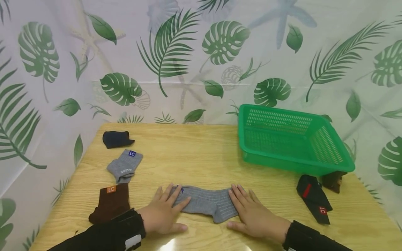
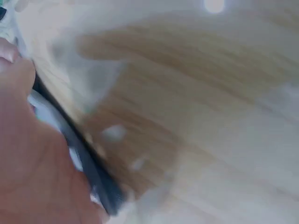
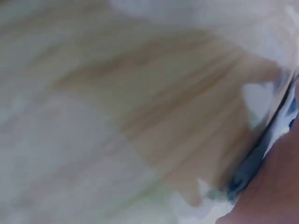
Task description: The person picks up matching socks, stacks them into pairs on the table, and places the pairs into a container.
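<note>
A grey ribbed sock [image 1: 204,202] lies flat and stretched sideways on the table near its front. My left hand [image 1: 164,211] rests with spread, straight fingers on the sock's left end, partly covering a small blue mark there. On the other end my right hand [image 1: 251,212] lays its straight fingertips, thumb out on the wood. In the left wrist view the left hand [image 2: 42,154] fills the left edge, with a dark blurred strip of sock beside it. The right wrist view shows part of the right hand [image 3: 271,182] at the lower right, also blurred.
A green plastic basket [image 1: 282,158] stands at the back right. Left of the hands lie a navy folded sock [image 1: 116,139], a grey sock [image 1: 125,165] and a brown sock [image 1: 113,202]. Black sock [image 1: 314,198] and dark brown sock [image 1: 333,181] lie by the basket's front.
</note>
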